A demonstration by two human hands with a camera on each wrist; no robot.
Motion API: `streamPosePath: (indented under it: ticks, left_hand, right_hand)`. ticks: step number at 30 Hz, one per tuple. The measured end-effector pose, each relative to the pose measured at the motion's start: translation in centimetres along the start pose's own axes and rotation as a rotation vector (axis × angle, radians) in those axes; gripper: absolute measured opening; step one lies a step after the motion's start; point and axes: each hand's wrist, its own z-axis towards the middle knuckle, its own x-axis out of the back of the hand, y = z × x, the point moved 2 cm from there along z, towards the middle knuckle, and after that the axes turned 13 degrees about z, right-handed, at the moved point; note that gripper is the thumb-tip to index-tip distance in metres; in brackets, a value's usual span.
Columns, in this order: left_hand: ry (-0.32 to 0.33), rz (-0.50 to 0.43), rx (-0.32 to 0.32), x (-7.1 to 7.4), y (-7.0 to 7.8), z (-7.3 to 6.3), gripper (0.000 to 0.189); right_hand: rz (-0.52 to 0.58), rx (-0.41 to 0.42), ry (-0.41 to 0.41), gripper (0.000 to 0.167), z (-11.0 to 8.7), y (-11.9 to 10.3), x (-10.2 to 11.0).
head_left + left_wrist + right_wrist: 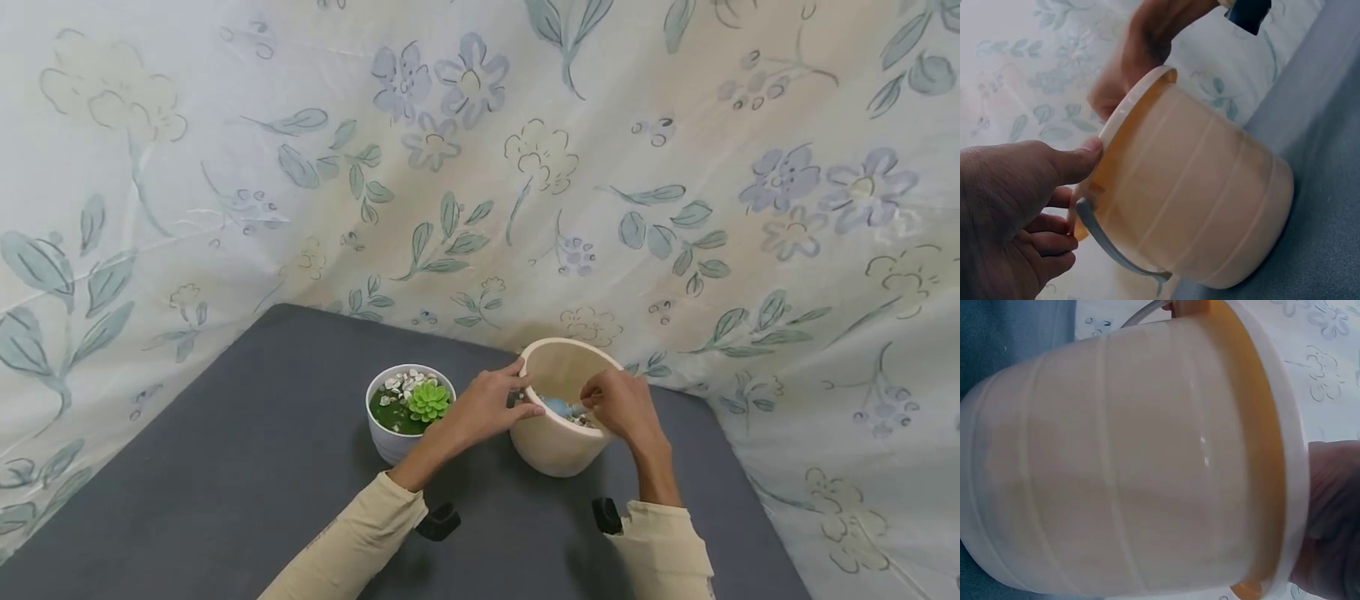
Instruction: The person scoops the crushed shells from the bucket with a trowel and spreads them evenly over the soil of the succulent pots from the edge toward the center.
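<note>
A cream plastic bucket (558, 454) with a grey handle (1113, 247) stands tilted on the dark table. My left hand (491, 400) grips its rim at the left side, thumb on one side and fingers on the other. My right hand (621, 404) reaches over the right side of the rim, fingers curled inside the bucket. It pinches the end of a light blue tool (558, 407), perhaps a small scoop, whose shape is partly hidden. Small pebbles (582, 422) show beneath the tool. In the right wrist view the bucket wall (1147, 456) hides the fingers of that hand.
Left of the bucket, close to my left forearm, is a white pot (390, 446) with a green succulent (430, 402), white stones and moss-like green cover. The dark grey table (225, 467) ends at a floral cloth backdrop (480, 167) behind the bucket.
</note>
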Motion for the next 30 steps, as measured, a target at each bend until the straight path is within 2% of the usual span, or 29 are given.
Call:
streamPosePath:
  ticks: [5,9,13,20,25,30]
  left_hand:
    - [0.007,-0.012,-0.004,-0.2,0.0,-0.3,0.062]
    - [0.020,-0.025,-0.010,-0.1,-0.1,-0.3,0.063]
    - [0.029,-0.034,-0.009,0.0,-0.2,-0.2,0.063]
    - [0.044,-0.044,-0.017,0.0,-0.4,-0.2,0.060]
    - [0.004,-0.034,-0.045,0.4,-0.6,-0.2,0.061]
    - [-0.040,-0.007,-0.061,1.2,-0.8,-0.4,0.064]
  right_hand:
    - [0.020,-0.002,0.108,0.012,-1.1,0.2,0.9]
    - [0.079,-0.040,0.181,0.010,-1.8,0.4,1.9]
    - [0.106,-0.104,0.197,0.012,-2.2,0.5,2.9]
    - [0.116,-0.170,0.214,0.012,-2.5,0.4,4.3]
    - [0.168,-0.227,0.207,0.012,-2.8,0.1,4.8]
    - [0.200,-0.213,0.216,0.012,-2.9,-0.9,5.1]
